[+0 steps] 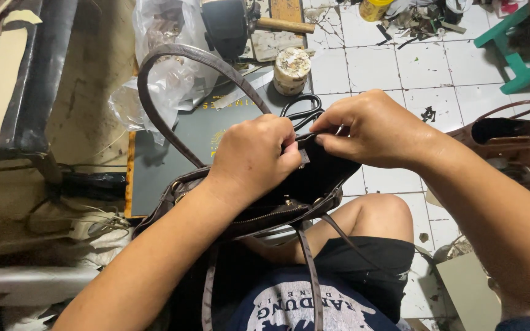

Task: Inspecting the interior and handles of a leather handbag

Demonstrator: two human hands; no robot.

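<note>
A dark brown leather handbag (289,205) rests on my lap, its long handle (173,58) arching up to the left. My left hand (253,162) grips the bag's upper edge from the left, fingers curled over it. My right hand (372,129) pinches the same dark edge from the right, and the two hands almost touch. A small tab of the lining shows between them. Thin brown straps hang down over my shirt.
Black scissors (302,110) lie just behind my hands on a dark board (176,156). A round tin (291,70), a hammer handle (283,26), a clear plastic bag (161,73) and a black tool are further back. Another brown bag (510,138) sits on the white tiles at right, near a green stool (516,55).
</note>
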